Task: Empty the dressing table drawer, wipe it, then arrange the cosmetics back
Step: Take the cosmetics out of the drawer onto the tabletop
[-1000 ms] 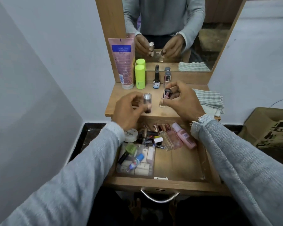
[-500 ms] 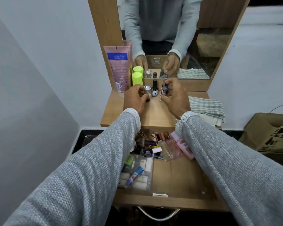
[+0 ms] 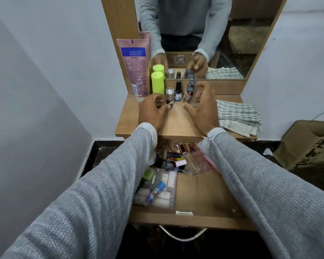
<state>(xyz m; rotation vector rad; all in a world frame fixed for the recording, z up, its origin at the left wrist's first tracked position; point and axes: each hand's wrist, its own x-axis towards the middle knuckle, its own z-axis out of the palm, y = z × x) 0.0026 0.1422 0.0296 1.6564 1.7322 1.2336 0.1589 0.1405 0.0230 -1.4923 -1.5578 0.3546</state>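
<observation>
Now, step: emptying, small bottles going up onto the top in a row by the mirror.
Left hand: fingers curled round the silver-capped bottle, which stands upright on the top; grip looks light, perhaps about to let go.
Right hand: fingers spread and loosely bent, holding nothing, just beside two grey-capped bottles.
Drawer: pulled out below both wrists, so the next reach is down and back toward the body.
Cosmetics: heaped at the drawer's far left, nearer the left hand; glass perfume bottles lie flat, long axes running roughly front to back.
Textures: smooth glass, glossy caps, a clear plastic case of pale blocks, a soft checked cloth lying right on the top.
Also standing: pink tube, lime stick, black-capped bottle.
</observation>
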